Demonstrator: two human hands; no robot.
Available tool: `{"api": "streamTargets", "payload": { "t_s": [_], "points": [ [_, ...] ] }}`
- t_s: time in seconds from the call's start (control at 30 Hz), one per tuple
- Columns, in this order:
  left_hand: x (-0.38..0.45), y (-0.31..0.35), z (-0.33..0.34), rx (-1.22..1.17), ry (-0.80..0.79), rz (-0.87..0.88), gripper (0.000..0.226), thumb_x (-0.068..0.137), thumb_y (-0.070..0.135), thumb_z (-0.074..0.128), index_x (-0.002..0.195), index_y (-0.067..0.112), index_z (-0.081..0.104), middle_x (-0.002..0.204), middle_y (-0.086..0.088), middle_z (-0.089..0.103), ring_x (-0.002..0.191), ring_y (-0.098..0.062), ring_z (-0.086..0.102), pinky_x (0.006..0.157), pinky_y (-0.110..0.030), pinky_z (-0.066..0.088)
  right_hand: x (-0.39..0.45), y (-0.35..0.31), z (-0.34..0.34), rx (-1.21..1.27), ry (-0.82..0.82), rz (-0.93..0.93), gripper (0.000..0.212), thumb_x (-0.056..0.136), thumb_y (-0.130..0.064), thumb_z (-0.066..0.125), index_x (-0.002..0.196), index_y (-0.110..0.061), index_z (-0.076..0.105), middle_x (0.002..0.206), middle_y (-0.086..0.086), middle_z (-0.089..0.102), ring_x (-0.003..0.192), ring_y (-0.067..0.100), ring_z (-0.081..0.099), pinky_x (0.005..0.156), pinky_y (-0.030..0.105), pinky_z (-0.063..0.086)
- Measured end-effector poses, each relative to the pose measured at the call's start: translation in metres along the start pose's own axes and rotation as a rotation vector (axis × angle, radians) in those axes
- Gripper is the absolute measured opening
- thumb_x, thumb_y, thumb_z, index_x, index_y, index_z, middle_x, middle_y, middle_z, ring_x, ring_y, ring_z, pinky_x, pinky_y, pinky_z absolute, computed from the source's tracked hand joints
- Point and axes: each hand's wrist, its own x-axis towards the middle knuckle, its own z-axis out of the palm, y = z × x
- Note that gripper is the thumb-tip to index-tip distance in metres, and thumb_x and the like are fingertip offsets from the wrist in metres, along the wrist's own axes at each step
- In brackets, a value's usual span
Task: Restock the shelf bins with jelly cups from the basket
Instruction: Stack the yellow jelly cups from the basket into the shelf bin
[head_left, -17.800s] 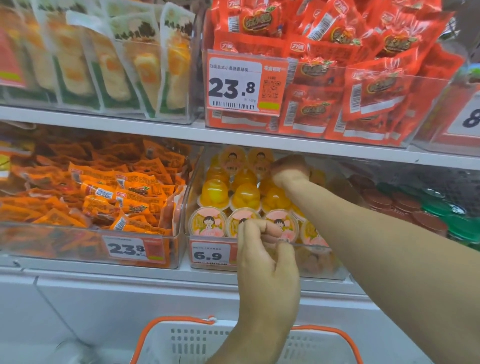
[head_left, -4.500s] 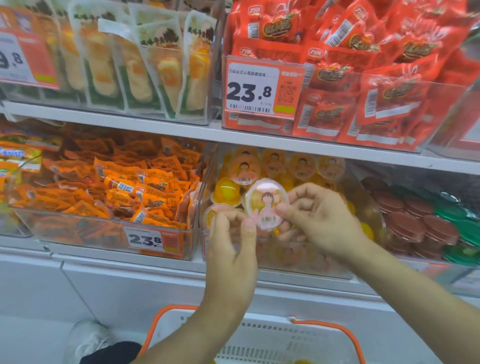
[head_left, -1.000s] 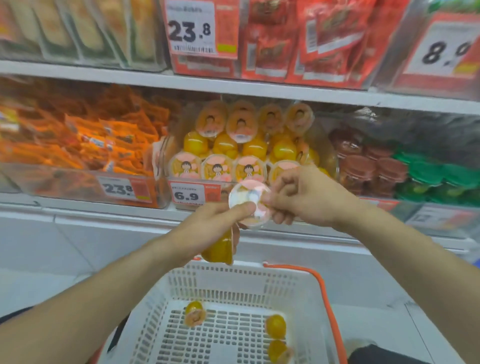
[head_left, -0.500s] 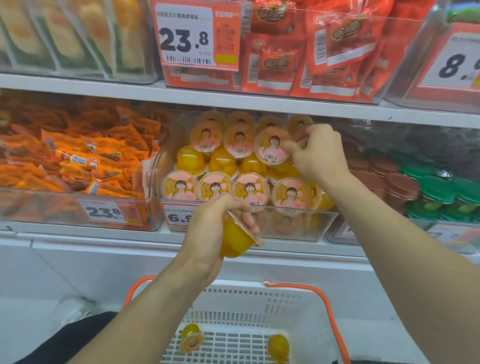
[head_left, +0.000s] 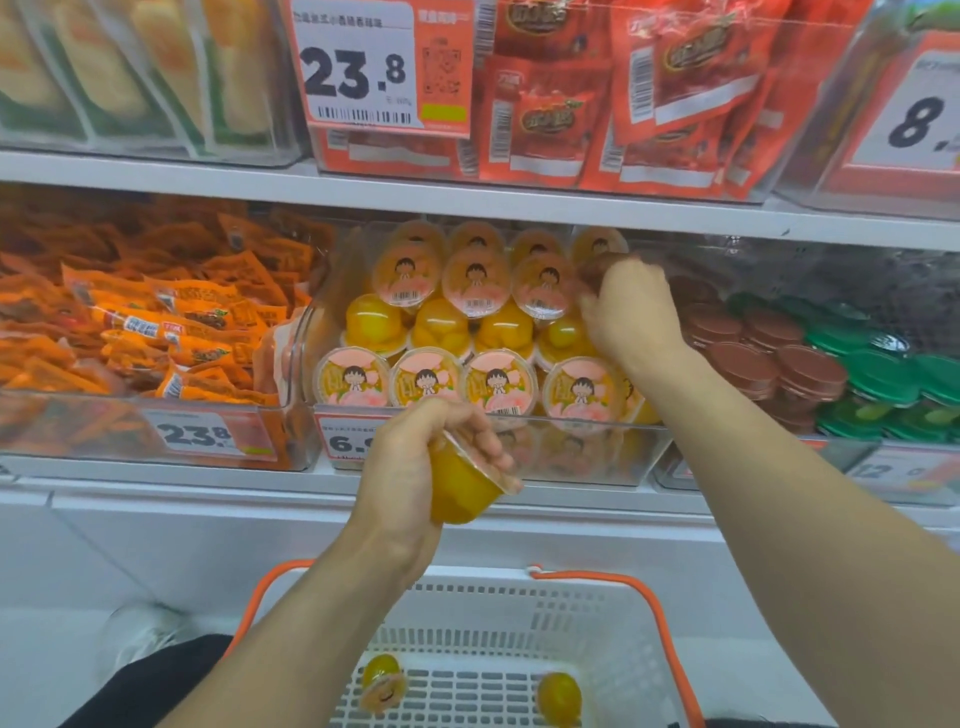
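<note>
A clear shelf bin (head_left: 582, 427) with a 6.9 price tag holds rows of yellow jelly cups (head_left: 426, 382) with pink cartoon lids. My left hand (head_left: 410, 467) grips one yellow jelly cup (head_left: 460, 491), tilted, just in front of the bin's front wall. My right hand (head_left: 631, 312) is inside the bin at the right end of the upper row, beside a standing cup (head_left: 543, 286); its fingers are curled and blurred. Below, the white basket (head_left: 597, 613) with orange handles holds two loose jelly cups (head_left: 384, 680) (head_left: 558, 691).
Left of the jelly bin sits a bin of orange snack packets (head_left: 156, 338). To its right are brown-lidded cups (head_left: 769, 353) and green-lidded cups (head_left: 883, 374). A white shelf board (head_left: 467, 202) runs just above, with red packets (head_left: 649, 104) on it.
My right hand has shifted right from the cup it was setting in the upper row; that cup now stands there. My left hand still grips its cup. The camera moved closer.
</note>
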Motion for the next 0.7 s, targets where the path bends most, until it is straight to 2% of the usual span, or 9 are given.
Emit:
{"api": "streamTargets", "payload": {
  "t_s": [0.17, 0.27, 0.33, 0.4, 0.43, 0.5, 0.6, 0.63, 0.7],
  "points": [
    [0.003, 0.011, 0.000, -0.063, 0.023, 0.062, 0.018, 0.067, 0.017, 0.053, 0.073, 0.001, 0.057, 0.062, -0.016, 0.054, 0.063, -0.032, 0.057, 0.059, -0.041, 0.058, 0.003, 0.001, -0.001, 0.075, 0.054, -0.020, 0.025, 0.090, -0.013, 0.062, 0.112, -0.011, 0.074, 0.110, 0.017, 0.073, 0.102, 0.038, 0.066, 0.091, 0.044, 0.054],
    [0.003, 0.011, 0.000, -0.070, 0.034, 0.072, 0.018, 0.067, 0.018, 0.053, 0.074, 0.001, 0.056, 0.063, -0.016, 0.054, 0.064, -0.032, 0.056, 0.059, -0.042, 0.058, 0.002, 0.000, -0.002, 0.078, 0.060, -0.020, 0.025, 0.091, -0.014, 0.062, 0.113, -0.012, 0.073, 0.109, 0.017, 0.072, 0.099, 0.038, 0.066, 0.089, 0.044, 0.055],
    [0.002, 0.011, 0.000, -0.086, 0.038, 0.080, 0.019, 0.068, 0.017, 0.052, 0.076, 0.001, 0.055, 0.064, -0.016, 0.054, 0.065, -0.033, 0.057, 0.060, -0.043, 0.059, 0.002, 0.000, -0.004, 0.050, 0.067, -0.028, 0.017, 0.091, -0.021, 0.063, 0.097, -0.010, 0.074, 0.095, 0.017, 0.072, 0.090, 0.039, 0.066, 0.083, 0.045, 0.056],
    [0.003, 0.011, 0.000, -0.112, 0.027, 0.104, 0.019, 0.067, 0.016, 0.049, 0.076, 0.001, 0.055, 0.067, -0.017, 0.056, 0.065, -0.034, 0.059, 0.059, -0.044, 0.059, 0.002, -0.002, -0.009, 0.041, 0.080, -0.022, 0.023, 0.089, -0.021, 0.059, 0.069, -0.010, 0.059, 0.074, 0.016, 0.064, 0.074, 0.041, 0.062, 0.074, 0.046, 0.056],
    [0.003, 0.012, 0.000, -0.131, 0.014, 0.116, 0.020, 0.066, 0.016, 0.047, 0.077, 0.001, 0.055, 0.070, -0.018, 0.057, 0.065, -0.034, 0.061, 0.058, -0.044, 0.059, 0.001, -0.004, -0.012, 0.055, 0.092, -0.040, 0.027, 0.088, -0.022, 0.056, 0.064, -0.011, 0.053, 0.069, 0.014, 0.060, 0.068, 0.040, 0.059, 0.070, 0.045, 0.055],
    [0.005, 0.015, -0.001, -0.161, -0.024, 0.138, 0.027, 0.061, 0.017, 0.046, 0.080, 0.000, 0.056, 0.077, -0.020, 0.060, 0.065, -0.036, 0.066, 0.057, -0.043, 0.059, -0.001, -0.013, -0.022, 0.106, 0.094, -0.113, 0.032, 0.090, -0.032, 0.053, 0.067, -0.011, 0.060, 0.066, 0.011, 0.063, 0.063, 0.034, 0.059, 0.063, 0.038, 0.054],
    [0.007, 0.019, -0.004, -0.200, -0.084, 0.176, 0.042, 0.048, 0.022, 0.057, 0.085, 0.001, 0.055, 0.081, -0.017, 0.062, 0.070, -0.036, 0.067, 0.059, -0.043, 0.059, -0.018, -0.035, -0.048, 0.209, -0.197, -0.209, 0.036, 0.095, -0.043, 0.060, 0.074, -0.014, 0.067, 0.064, 0.001, 0.067, 0.055, 0.009, 0.059, 0.051, 0.020, 0.044],
    [0.008, 0.020, -0.005, -0.224, -0.101, 0.191, 0.043, 0.046, 0.021, 0.058, 0.084, 0.002, 0.053, 0.080, -0.016, 0.061, 0.069, -0.034, 0.066, 0.059, -0.042, 0.058, -0.026, -0.043, -0.057, 0.256, -0.379, -0.217, 0.036, 0.094, -0.046, 0.062, 0.078, -0.014, 0.068, 0.066, 0.000, 0.070, 0.053, 0.007, 0.060, 0.051, 0.017, 0.044],
    [0.007, 0.020, -0.004, -0.249, -0.088, 0.225, 0.038, 0.046, 0.019, 0.057, 0.080, 0.004, 0.050, 0.076, -0.013, 0.058, 0.067, -0.028, 0.062, 0.061, -0.038, 0.057, -0.044, -0.057, -0.071, 0.387, -0.780, -0.179, 0.037, 0.093, -0.048, 0.062, 0.094, -0.011, 0.067, 0.077, 0.005, 0.076, 0.060, 0.012, 0.068, 0.056, 0.022, 0.052]
  ]
}}
